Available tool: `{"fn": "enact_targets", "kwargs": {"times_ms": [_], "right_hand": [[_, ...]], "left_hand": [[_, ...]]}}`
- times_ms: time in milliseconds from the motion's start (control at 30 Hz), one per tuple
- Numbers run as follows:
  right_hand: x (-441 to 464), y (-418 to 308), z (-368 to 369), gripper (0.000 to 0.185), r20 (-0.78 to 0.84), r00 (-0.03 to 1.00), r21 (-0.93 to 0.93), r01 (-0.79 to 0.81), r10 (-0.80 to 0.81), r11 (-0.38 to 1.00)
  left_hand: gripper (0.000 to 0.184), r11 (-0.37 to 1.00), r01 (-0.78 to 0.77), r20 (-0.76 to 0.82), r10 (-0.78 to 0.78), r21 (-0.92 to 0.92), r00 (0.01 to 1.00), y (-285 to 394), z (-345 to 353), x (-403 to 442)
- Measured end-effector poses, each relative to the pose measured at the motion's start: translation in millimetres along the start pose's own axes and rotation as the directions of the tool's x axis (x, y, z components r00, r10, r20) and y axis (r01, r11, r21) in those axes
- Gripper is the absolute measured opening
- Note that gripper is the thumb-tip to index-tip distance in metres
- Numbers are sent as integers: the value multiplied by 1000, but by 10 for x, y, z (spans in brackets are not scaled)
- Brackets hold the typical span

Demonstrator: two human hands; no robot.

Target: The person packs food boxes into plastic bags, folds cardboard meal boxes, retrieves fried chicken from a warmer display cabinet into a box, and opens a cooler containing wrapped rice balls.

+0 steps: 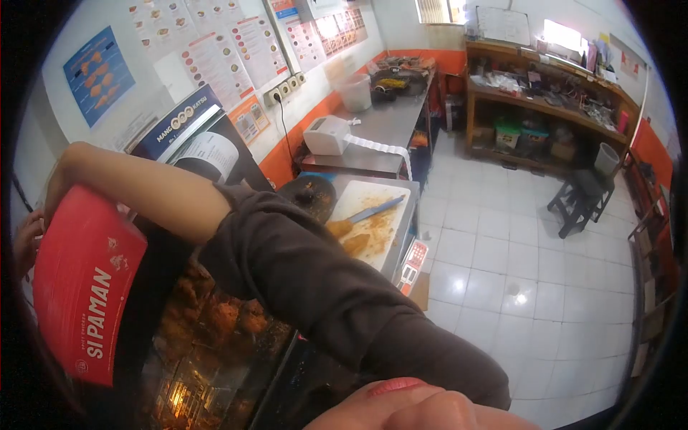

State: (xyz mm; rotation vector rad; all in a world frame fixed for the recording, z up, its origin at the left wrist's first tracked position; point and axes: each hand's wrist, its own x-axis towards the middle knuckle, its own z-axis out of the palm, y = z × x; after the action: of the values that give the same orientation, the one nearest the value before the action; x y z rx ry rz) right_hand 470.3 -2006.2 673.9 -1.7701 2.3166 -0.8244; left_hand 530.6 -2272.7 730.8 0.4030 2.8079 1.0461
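A red box printed "SI PAMAN" (86,287) stands tilted at the far left. My right arm, in a dark sleeve, reaches across the view, and my right hand (60,179) bends down over the box's upper edge with its fingers hidden. At the left margin, the bent fingers of my left hand (29,240) press against the box's side. Pieces of fried chicken (236,315) lie behind the glass of a lit display case below my arm. A knife (376,208) rests on a stained white cutting board (390,240) beyond my sleeve.
A label printer (328,136) with a paper strip stands on a steel counter (401,115). Beside the board is a dark round pan (304,195). Across the tiled floor are a black stool (584,193) and a wooden shelf (537,161). Part of a face shows at the bottom.
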Motion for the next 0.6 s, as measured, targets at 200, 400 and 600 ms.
{"fn": "enact_targets", "kwargs": {"times_ms": [200, 400, 600], "right_hand": [[-23, -16, 21, 67, -22, 1000, -35, -7, 7, 999], [-50, -35, 49, 67, -35, 999, -59, -11, 9, 998], [-76, -96, 90, 67, -50, 999, -79, -22, 18, 997]], "left_hand": [[44, 997, 59, -4, -59, 46, 998, -76, -128, 76], [40, 993, 93, 16, -94, 74, 995, -74, -175, 64], [29, 995, 49, -199, -30, 90, 980, -243, -136, 105]]}}
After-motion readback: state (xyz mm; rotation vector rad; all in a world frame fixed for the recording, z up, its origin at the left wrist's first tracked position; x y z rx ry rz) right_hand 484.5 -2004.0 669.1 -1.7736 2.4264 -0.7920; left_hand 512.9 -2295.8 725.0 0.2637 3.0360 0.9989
